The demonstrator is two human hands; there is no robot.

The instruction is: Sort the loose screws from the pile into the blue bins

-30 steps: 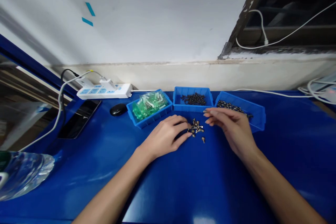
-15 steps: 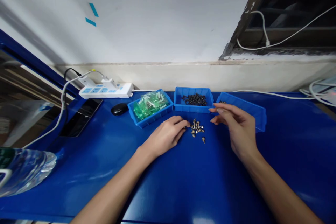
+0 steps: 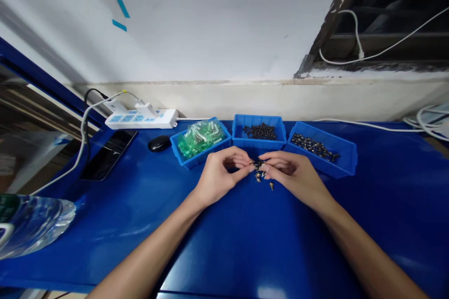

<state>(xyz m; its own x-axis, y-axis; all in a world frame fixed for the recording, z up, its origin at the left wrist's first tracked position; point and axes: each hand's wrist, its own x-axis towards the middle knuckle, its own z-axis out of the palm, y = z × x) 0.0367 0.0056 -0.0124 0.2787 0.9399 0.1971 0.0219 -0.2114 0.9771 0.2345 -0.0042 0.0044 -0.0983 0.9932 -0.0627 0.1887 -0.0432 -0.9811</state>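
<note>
Facing each other across a small pile of screws (image 3: 258,176), the left hand (image 3: 220,175) and right hand (image 3: 298,174) curl in, fingertips right at the pieces; whether either grips one, I can't tell! A loose screw (image 3: 271,186) lies just nearer the person. Beyond, the middle blue bin (image 3: 258,144) sits close; nearer, bare blue tabletop (image 3: 259,236) spreads between the forearms.

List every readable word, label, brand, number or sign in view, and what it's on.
Readable text: none.
Power strip: blue socket panels, any print too small to read.
Bottle: green patch at the frame edge, nothing legible.
Green packets: any print too small to read.
Middle blue bin: no lettering visible.
Loose screws: any markings too small to read.
</note>
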